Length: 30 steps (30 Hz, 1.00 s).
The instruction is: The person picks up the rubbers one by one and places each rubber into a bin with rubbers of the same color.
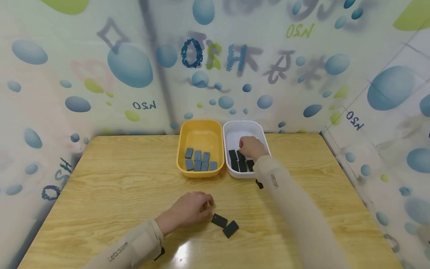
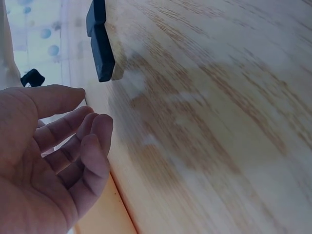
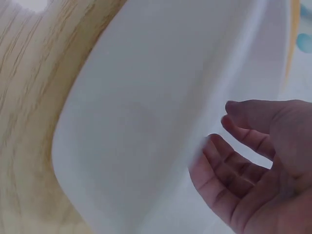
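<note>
My left hand [image 1: 189,208] is just above the wooden table, its fingers loosely bent with nothing between them. Close to its fingertips lie two black rectangular tiles [image 1: 219,220], their corners almost meeting; in the left wrist view, dark tiles [image 2: 102,53] appear beyond the thumb. My right hand [image 1: 252,147] reaches over the white bin [image 1: 242,129]. Several black tiles [image 1: 234,165] lie in rows on the bin's floor, partly covered by that hand. In the right wrist view the fingers [image 3: 222,168] are relaxed and hold nothing, beside the bin's wall.
Left of the white bin, touching it, stands a yellow bin [image 1: 201,130] with several blue-grey tiles [image 1: 197,165]. One black tile [image 1: 259,184] lies partly under the right sleeve, another [image 1: 159,254] beside the left sleeve. A patterned wall [image 1: 215,86] rises behind the table.
</note>
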Each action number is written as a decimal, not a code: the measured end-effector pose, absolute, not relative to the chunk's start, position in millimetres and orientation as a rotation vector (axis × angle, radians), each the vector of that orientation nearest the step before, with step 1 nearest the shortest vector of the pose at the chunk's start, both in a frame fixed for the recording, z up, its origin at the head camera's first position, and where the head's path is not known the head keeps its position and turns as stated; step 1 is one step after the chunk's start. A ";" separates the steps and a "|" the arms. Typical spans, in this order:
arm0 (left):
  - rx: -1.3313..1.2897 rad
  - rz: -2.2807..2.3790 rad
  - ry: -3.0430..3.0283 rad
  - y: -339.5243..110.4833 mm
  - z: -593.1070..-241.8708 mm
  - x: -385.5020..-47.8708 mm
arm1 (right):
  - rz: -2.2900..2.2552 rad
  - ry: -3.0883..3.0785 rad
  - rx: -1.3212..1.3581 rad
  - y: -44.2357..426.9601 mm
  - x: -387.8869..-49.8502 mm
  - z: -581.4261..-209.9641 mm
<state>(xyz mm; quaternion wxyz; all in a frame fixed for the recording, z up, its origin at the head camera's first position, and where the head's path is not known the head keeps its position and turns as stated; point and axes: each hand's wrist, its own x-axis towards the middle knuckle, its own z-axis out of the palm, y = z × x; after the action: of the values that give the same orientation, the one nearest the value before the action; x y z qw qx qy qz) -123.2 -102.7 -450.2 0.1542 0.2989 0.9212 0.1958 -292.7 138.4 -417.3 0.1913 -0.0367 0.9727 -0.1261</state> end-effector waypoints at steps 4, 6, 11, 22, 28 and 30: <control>0.850 0.560 2.642 -101.9 -450.1 -123.4 | -0.372 2.759 -0.162 142.2 -284.7 -404.9; 0.843 0.562 2.641 -101.4 -450.1 -123.7 | -0.364 2.775 -0.200 143.6 -280.4 -399.3; 0.841 0.575 2.635 -100.1 -449.9 -124.8 | -0.336 2.818 -0.304 146.4 -269.1 -390.2; 0.851 0.588 2.661 -98.5 -449.7 -125.0 | -0.369 2.893 -0.467 148.0 -229.0 -374.8; 0.864 0.596 2.689 -102.4 -449.4 -125.2 | -0.397 2.915 -0.607 148.1 -203.6 -369.5; 0.860 0.596 2.686 -103.6 -449.1 -125.6 | -0.405 2.903 -0.630 146.7 -195.9 -368.2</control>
<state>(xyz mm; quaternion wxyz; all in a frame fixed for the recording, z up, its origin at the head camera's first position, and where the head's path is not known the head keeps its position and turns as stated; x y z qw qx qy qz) -125.6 -103.6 -449.1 0.1291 0.2958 0.9240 0.2052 -195.9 146.7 -368.2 0.0715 -0.2095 0.9658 -0.1347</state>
